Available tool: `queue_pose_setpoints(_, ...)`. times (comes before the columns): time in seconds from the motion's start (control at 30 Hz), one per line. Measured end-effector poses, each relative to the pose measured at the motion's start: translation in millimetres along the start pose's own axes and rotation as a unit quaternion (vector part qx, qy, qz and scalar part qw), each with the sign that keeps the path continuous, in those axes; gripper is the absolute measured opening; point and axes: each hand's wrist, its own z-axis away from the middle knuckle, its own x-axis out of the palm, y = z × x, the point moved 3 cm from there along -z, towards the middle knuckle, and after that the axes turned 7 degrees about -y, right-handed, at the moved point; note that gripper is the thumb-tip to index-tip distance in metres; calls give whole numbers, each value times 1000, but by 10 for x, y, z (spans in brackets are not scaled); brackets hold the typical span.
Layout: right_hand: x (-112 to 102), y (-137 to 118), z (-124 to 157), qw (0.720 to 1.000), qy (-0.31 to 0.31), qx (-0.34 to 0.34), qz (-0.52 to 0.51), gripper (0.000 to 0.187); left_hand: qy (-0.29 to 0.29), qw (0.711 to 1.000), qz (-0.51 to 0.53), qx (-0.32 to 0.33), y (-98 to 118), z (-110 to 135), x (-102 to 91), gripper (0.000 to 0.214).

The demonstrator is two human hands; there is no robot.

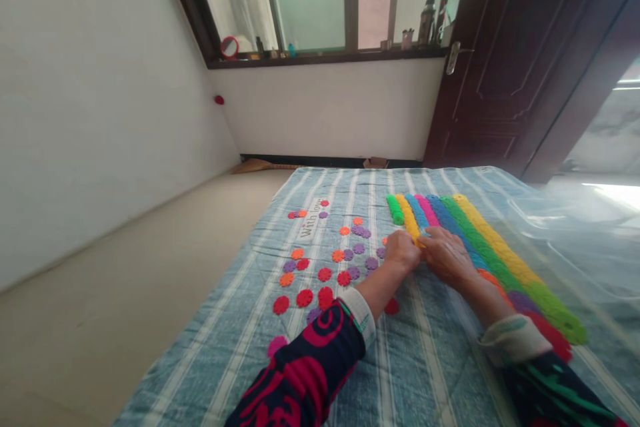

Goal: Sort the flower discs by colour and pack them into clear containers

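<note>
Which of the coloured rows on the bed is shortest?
The leftmost, bright green row. Its near end stops short of the left hand and right hand; the other rows run up to the hands or past them.

Bedspread (pixel 200 360), blue and white striped. On its left part: loose notched discs (pixel 305 298), red, orange, purple; lettering (pixel 311 221), "With love". On its right part: disc rows (pixel 493 238), many-coloured, side by side. Above its middle: left hand (pixel 403 251) and right hand (pixel 446 255), fingers pinching the near end of a yellow row (pixel 409 219). Beyond it: window (pixel 310 0), door (pixel 515 47). At its right edge: plastic container (pixel 590 233).
</note>
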Motion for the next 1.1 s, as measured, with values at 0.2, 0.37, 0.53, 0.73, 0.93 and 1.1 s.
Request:
queue_pose_setpoints(0.2,15,-20,55,999,49,-6,7,30,-18,999,29,-2,-20,6,53,14)
queue_pose_setpoints(0.37,-67,-39,89,996,80,-30,-25,29,-40,995,87,10,-157,127,-202,8)
queue_pose_setpoints(0.53,-257,-259,216,994,58,-55,-70,28,-7,983,184,9,-624,504,-926,7)
queue_pose_setpoints(0.73,-308,-654,456,992,0,-103,-77,27,101,974,185,-78,-1473,1013,-1634,7)
queue_pose_setpoints(0.93,-150,-878,706,989,-49,-135,-42,28,160,966,146,-138,-1924,1278,-1768,15)
queue_pose_setpoints(1.1,-66,-911,823,991,-27,-114,-59,23,139,983,59,-107,-1968,1219,-1718,19)
